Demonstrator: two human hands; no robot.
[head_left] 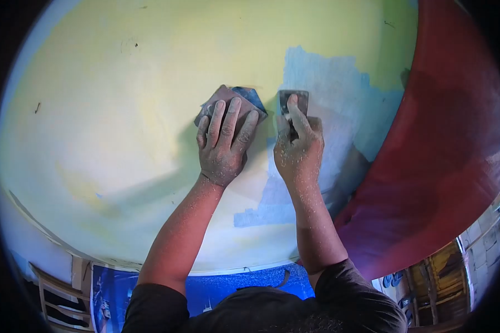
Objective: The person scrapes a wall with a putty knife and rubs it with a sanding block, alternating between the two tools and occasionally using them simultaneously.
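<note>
Head view: now looking down on two bare hands at a yellow-and-white wall (122, 111), one on each side of the left edge of a pale blue patch (322, 77).
Dark sheet, handling: probably light, thin and fairly stiff, likely gritty rather than slippery, hard to break; best taken flat under spread fingers, with even pressure.
Dark block, handling: likely light and rigid, perhaps a touch slippery with dust; best gripped by its long sides, with a finger along its face.
Dark sheet, place: just left of the blue patch, flat to the wall (224, 91).
Dark block, place: right on the blue patch's left edge, upright (286, 100).
Left hand: opened wide over the sheet (222, 139), pressing without curling round it.
Right hand: half closed about the block (298, 150), with one finger laid along its face; thumb contact too hidden to tell.
Sheet, look: brownish grey, angular, and there, a dark blue piece (252, 95) poking out behind.
Block, look: narrow, nearly black, smudged pale.
Dust: all over both hands, speckling up to the forearms.
</note>
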